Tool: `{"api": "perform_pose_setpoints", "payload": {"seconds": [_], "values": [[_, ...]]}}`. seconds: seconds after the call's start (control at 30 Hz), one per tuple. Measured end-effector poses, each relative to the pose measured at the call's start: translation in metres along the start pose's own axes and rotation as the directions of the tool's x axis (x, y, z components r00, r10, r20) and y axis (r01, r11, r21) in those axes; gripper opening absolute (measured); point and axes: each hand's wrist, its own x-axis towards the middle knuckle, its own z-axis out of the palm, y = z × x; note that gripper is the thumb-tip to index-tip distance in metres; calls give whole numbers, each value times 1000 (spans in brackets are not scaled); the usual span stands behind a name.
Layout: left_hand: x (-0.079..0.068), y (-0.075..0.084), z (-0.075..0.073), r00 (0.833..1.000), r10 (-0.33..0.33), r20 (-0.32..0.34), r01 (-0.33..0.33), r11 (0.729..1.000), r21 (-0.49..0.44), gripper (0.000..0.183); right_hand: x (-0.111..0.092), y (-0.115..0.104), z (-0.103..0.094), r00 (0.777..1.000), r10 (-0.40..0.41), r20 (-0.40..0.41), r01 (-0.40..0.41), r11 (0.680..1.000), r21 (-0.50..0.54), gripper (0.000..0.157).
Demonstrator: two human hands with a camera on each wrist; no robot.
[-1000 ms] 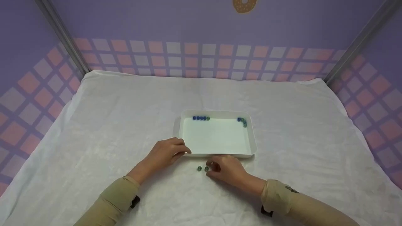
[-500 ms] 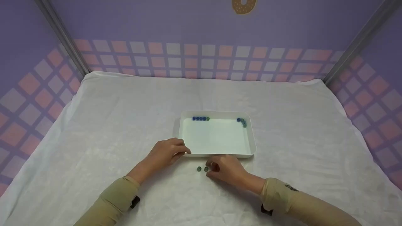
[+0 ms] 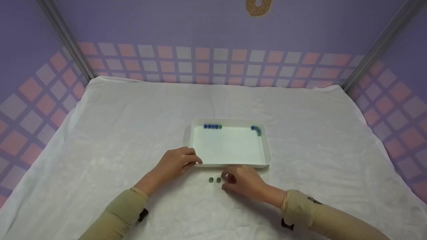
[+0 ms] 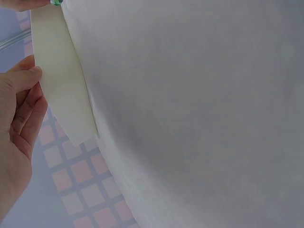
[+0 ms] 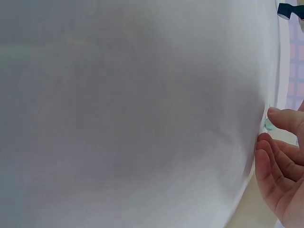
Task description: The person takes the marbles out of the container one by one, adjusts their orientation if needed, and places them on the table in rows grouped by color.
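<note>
My left hand (image 3: 175,161) pinches the near left rim of a white rectangular tray (image 3: 230,146). In the left wrist view its thumb lies at the top edge of the tray's wall (image 4: 61,66). On the cloth just in front of the tray are two green glass marbles, a left marble (image 3: 211,180) and a right marble (image 3: 218,180). Close to the right one, my right hand (image 3: 243,181) holds nothing, its thumb and index finger bent and spread apart. A marble (image 5: 269,124) shows through that gap in the right wrist view.
Inside the tray, a row of blue marbles (image 3: 211,126) ending in a green marble (image 3: 220,126) lies along the far wall. Several blue and green marbles (image 3: 257,129) curve round the far right corner. White cloth (image 3: 317,140) covers the table, and purple walls (image 3: 213,26) enclose it.
My right hand has shifted slightly to the right, off the right marble, and the gap between them has widened. The left hand keeps its grip on the tray, and both marbles stay on the cloth.
</note>
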Motion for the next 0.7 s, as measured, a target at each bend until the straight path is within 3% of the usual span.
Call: {"api": "perform_pose_setpoints", "payload": {"seconds": [0.3,0.7], "values": [[0,0,0,1000,4,2,-4,1000,-2,17,-5,-4,-16,1000,2,17,-1,1000,-3,29],[0,1,0,1000,-11,-5,11,1000,-17,16,-7,-4,-38,998,-25,-63,23,999,-29,28]]}}
